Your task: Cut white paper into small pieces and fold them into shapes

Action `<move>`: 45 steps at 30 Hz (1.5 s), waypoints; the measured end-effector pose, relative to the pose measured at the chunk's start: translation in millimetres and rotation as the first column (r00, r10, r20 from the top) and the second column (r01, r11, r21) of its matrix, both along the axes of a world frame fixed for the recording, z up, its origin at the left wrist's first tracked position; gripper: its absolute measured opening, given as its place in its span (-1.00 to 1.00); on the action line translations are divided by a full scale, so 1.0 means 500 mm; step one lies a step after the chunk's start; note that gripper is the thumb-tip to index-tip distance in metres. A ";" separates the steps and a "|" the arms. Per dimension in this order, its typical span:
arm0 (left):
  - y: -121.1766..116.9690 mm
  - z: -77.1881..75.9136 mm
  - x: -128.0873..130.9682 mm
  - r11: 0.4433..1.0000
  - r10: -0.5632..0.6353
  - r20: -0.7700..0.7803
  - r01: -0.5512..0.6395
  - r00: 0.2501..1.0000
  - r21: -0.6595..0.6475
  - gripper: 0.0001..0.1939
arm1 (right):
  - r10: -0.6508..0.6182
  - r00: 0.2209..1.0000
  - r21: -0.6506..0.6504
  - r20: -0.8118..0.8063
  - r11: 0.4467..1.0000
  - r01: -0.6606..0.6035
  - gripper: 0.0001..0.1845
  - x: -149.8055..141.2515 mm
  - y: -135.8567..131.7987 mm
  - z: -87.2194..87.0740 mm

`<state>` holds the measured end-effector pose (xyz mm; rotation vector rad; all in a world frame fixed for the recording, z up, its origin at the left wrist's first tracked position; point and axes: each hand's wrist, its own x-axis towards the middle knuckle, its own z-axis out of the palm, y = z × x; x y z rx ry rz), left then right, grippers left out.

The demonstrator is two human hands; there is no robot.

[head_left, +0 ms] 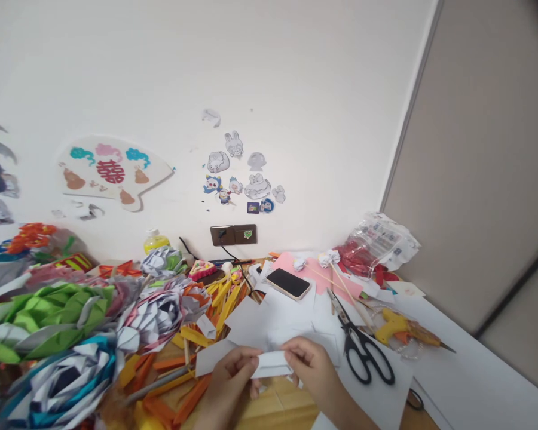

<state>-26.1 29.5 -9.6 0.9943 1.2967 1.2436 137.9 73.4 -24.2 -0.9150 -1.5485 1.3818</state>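
Both my hands meet low in the middle of the view over a wooden table [278,412]. My left hand [228,382] and my right hand [312,365] pinch the two ends of a small folded white paper strip [272,362], fingers closed on it. More white paper sheets [278,322] lie just behind the strip. Black-handled scissors [361,345] rest to the right of my right hand.
A phone [288,282] lies face down on pink paper behind the sheets. A yellow glue gun [403,328] sits at the right. Folded paper flowers [49,322] and orange and yellow paper strips [179,370] crowd the left. The wall carries stickers and a socket [233,234].
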 end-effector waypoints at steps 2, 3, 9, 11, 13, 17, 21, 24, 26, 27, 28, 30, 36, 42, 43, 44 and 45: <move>-0.001 0.003 0.000 1.000 -0.031 0.016 0.031 0.999 0.004 -0.62 | 0.009 1.000 0.064 0.018 0.998 -0.010 -0.68 0.001 -0.001 -0.002; -0.001 0.005 0.001 0.999 -0.046 0.029 0.046 0.999 0.010 -0.61 | 0.007 0.999 0.107 0.041 0.994 -0.011 -0.71 0.002 -0.002 -0.003; -0.009 0.016 0.012 0.996 -0.093 -0.008 0.093 0.996 -0.019 -0.60 | -0.109 0.965 0.406 0.238 0.914 0.004 -0.71 0.007 -0.010 0.005; -0.010 0.016 0.013 0.992 -0.116 -0.011 0.115 0.993 -0.044 -0.62 | -0.127 0.950 0.486 0.286 0.874 -0.029 -0.70 0.008 -0.012 0.008; -0.009 0.014 0.012 0.991 -0.122 0.010 0.122 0.993 -0.056 -0.65 | -0.136 0.940 0.535 0.313 0.843 -0.057 -0.69 0.009 -0.012 0.009; -0.002 0.005 0.006 0.992 -0.122 -0.020 0.122 0.992 -0.033 -0.64 | -0.125 0.956 0.537 0.266 0.843 -0.039 -0.76 0.009 -0.013 0.015; 0.004 -0.009 0.001 0.987 -0.148 -0.113 0.154 0.982 0.045 -0.66 | -0.096 0.965 0.404 0.243 0.915 -0.011 -0.86 0.006 -0.014 0.018; 0.002 -0.013 0.000 0.988 -0.130 -0.212 0.145 0.969 0.056 -0.72 | -0.081 0.966 0.295 0.245 0.955 0.005 -0.86 0.001 -0.010 0.007; -0.001 -0.013 -0.001 0.988 -0.124 -0.280 0.144 0.952 0.054 -0.74 | -0.076 0.964 0.246 0.256 0.969 0.011 -0.85 -0.001 -0.007 -0.003; -0.002 -0.013 -0.001 0.988 -0.125 -0.306 0.147 0.944 0.051 -0.75 | -0.071 0.964 0.226 0.255 0.974 0.012 -0.85 -0.002 -0.005 -0.006; -0.004 -0.013 -0.001 0.987 -0.127 -0.324 0.151 0.938 0.050 -0.75 | -0.062 0.967 0.210 0.246 0.978 0.009 -0.85 -0.002 -0.004 -0.008; -0.004 -0.013 -0.001 0.986 -0.136 -0.334 0.159 0.933 0.044 -0.75 | -0.046 0.973 0.193 0.226 0.981 0.001 -0.83 -0.002 -0.003 -0.008; 0.000 -0.005 0.001 0.987 -0.144 -0.347 0.161 0.927 0.020 -0.76 | -0.041 0.975 0.135 0.220 0.991 0.011 -0.82 0.000 -0.001 0.000; -0.001 -0.002 0.001 0.988 -0.132 -0.316 0.150 0.939 0.032 -0.72 | -0.037 0.978 0.132 0.205 0.991 0.010 -0.80 0.000 0.000 -0.005; -0.001 -0.004 0.001 0.988 -0.130 -0.307 0.149 0.943 0.039 -0.71 | -0.038 0.978 0.134 0.207 0.991 0.010 -0.80 0.000 -0.001 -0.005; -0.001 -0.007 0.001 0.988 -0.126 -0.298 0.145 0.946 0.043 -0.70 | -0.037 0.978 0.132 0.207 0.991 0.010 -0.80 -0.001 -0.001 -0.004; -0.001 -0.009 0.001 0.989 -0.120 -0.293 0.139 0.949 0.045 -0.71 | -0.034 0.978 0.128 0.206 0.992 0.007 -0.80 -0.001 -0.002 -0.004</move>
